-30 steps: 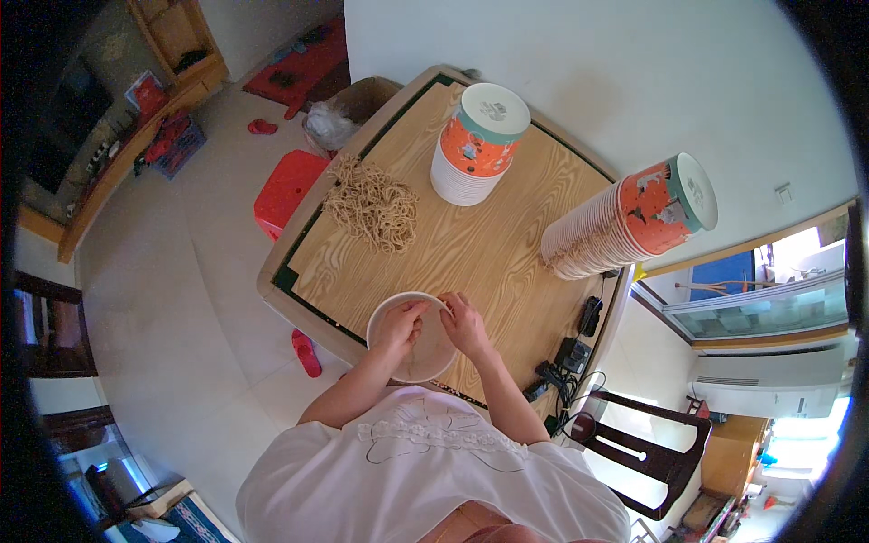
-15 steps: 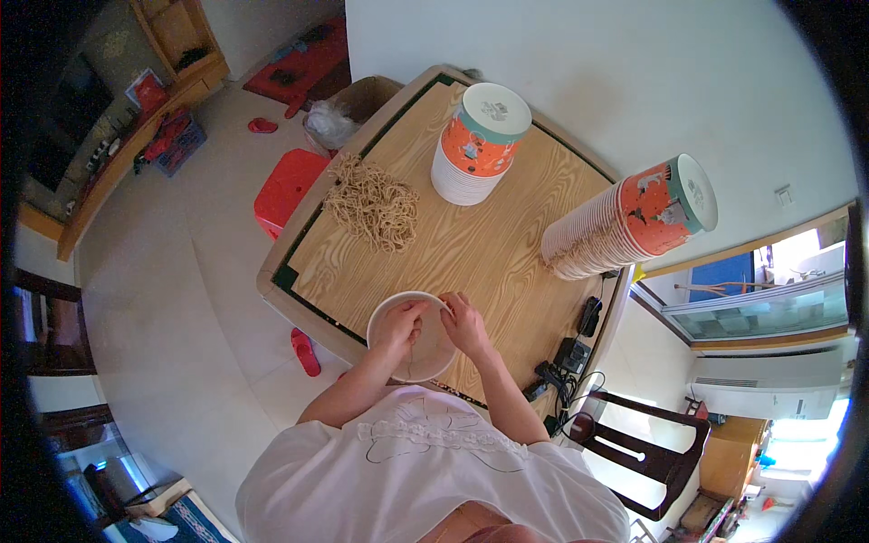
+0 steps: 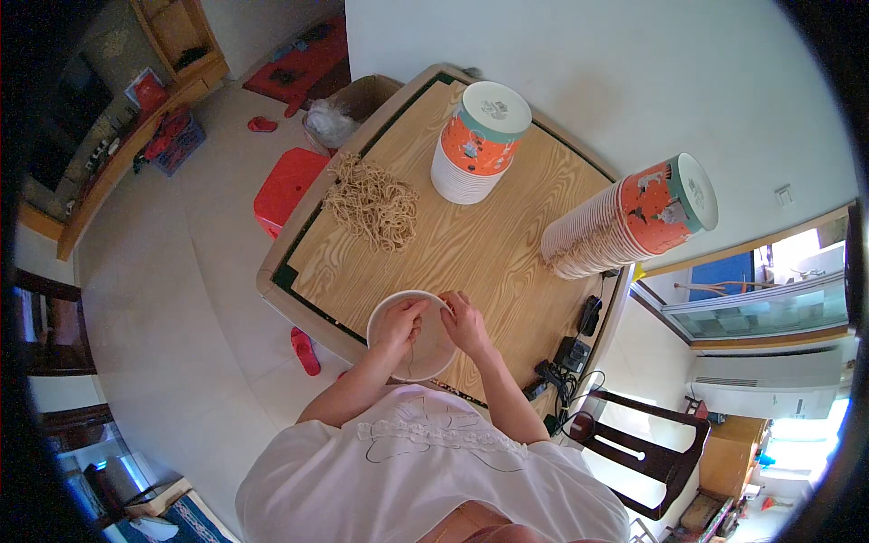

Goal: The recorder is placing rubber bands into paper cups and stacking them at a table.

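A white paper bucket (image 3: 434,359) stands at the table's near edge, its open mouth facing up. Inside its mouth, my left hand (image 3: 398,326) is closed in a pinch, and a thin strand of twine (image 3: 410,365) hangs below it. At the bucket's far right rim is my right hand (image 3: 463,324), its fingers closed on the edge; whether it also grips twine is hidden. Beyond them lies a loose heap of tan twine (image 3: 371,204). Upside-down paper buckets form a short stack (image 3: 480,145) at the back and a tall leaning stack (image 3: 634,217) at the right, with twine strands along its side.
Black cables and power adapters (image 3: 570,355) lie along the table's right edge. A dark wooden chair (image 3: 647,448) stands at the right. Left of the table are a red stool (image 3: 288,185) and a cardboard box (image 3: 371,95) with clear plastic. A white wall borders the back.
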`<state>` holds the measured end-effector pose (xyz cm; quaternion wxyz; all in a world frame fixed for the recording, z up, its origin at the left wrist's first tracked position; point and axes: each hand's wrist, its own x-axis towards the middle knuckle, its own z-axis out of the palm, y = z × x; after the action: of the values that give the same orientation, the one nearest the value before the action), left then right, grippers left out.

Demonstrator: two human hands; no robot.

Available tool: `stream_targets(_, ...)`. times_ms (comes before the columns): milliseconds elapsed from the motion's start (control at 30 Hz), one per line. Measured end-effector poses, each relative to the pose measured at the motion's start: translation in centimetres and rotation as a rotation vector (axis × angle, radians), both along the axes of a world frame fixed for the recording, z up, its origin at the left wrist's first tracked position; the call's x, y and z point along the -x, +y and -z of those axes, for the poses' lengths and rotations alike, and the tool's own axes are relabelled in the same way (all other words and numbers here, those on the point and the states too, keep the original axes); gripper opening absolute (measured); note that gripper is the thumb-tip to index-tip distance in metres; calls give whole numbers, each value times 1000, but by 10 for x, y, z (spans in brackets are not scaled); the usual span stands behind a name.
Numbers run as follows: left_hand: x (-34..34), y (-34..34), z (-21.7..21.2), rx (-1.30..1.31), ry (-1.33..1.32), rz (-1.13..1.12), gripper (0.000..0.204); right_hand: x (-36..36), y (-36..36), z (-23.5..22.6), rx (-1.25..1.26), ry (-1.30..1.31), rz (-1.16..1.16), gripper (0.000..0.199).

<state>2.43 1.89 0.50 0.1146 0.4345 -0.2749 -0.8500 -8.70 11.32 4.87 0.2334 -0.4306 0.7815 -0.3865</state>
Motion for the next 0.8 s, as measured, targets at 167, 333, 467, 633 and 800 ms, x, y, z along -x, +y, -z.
stream_targets(167,-2,-1,2,20,-24,5,11,-2,-2,-9,-4,-15,2,18)
stream_targets(333,-1,1,8,17,21,-2,11,-1,-2,-5,2,-49,-13,17)
stream_targets(467,2,0,-2,36,38,4,11,9,-5,10,120,-465,48,21)
stream_targets(633,2,-1,-2,-1,27,-26,12,27,-19,16,69,-594,-69,25)
stream_targets(800,2,-3,10,19,4,-18,12,34,-28,13,-19,-828,-160,25)
